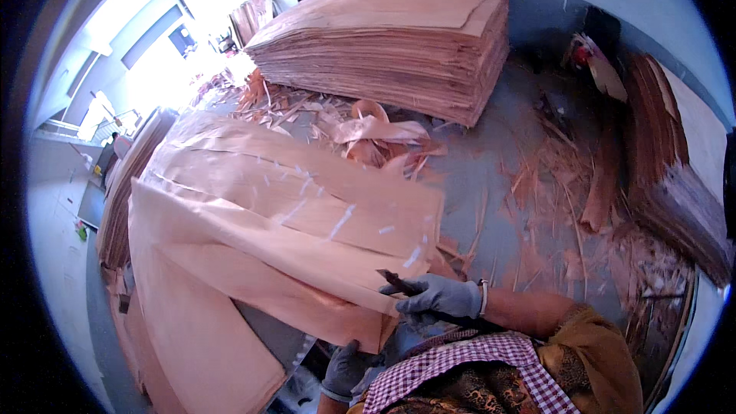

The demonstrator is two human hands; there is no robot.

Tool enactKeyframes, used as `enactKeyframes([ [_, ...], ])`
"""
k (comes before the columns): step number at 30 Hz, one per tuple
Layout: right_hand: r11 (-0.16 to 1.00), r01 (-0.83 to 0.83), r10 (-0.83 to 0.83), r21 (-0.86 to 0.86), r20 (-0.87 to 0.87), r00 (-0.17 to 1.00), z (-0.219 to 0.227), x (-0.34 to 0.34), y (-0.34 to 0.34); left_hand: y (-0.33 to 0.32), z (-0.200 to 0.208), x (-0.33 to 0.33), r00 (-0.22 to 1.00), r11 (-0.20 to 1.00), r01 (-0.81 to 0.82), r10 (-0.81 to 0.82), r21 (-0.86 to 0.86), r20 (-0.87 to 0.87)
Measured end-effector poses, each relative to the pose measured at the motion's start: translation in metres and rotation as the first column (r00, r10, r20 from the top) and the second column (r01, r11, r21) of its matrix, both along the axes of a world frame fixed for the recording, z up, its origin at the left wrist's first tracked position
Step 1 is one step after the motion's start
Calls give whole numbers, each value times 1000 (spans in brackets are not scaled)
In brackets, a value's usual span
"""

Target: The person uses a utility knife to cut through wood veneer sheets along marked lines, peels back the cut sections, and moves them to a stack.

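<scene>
A thin, pale brown wood veneer sheet [307, 291] lies wavy and partly lifted over other sheets in front of me. My left hand [345, 372], in a grey glove, pinches its near edge with the thumb on top. In my right hand [441, 297], also grey-gloved, is a dark, narrow knife-like tool [397, 282], its tip pointing left over the veneer. Under the raised sheet lies a flatter veneer sheet [368, 218] with several strips of white tape [343, 221]. Another sheet [199, 330] slants down toward the lower left.
A tall veneer stack [383, 54] stands at the back. Curled veneer scraps [376, 138] litter the floor before it, with more splinters [552, 192] to the right. Dark-edged veneer bundles [659, 130] lean by the right wall. Another stack [126, 192] is at the left.
</scene>
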State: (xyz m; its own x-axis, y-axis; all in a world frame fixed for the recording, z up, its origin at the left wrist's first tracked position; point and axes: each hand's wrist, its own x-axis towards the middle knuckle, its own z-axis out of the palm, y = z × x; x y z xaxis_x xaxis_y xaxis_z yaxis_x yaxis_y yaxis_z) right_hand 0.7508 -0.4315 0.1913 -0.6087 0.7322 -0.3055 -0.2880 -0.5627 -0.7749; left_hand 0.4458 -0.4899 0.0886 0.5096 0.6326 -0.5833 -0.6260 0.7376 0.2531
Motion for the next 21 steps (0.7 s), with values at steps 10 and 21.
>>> enactKeyframes([
  [10, 971, 218, -222, -97, -31, 975, 24, 221, 120, 166, 59, 223, 1000, 991, 12, -10, 134, -18],
  [21, 795, 554, -602, 247, 217, 768, 72, 477, 309, 413, -14, 453, 956, 587, 272, -75, 762, -283],
])
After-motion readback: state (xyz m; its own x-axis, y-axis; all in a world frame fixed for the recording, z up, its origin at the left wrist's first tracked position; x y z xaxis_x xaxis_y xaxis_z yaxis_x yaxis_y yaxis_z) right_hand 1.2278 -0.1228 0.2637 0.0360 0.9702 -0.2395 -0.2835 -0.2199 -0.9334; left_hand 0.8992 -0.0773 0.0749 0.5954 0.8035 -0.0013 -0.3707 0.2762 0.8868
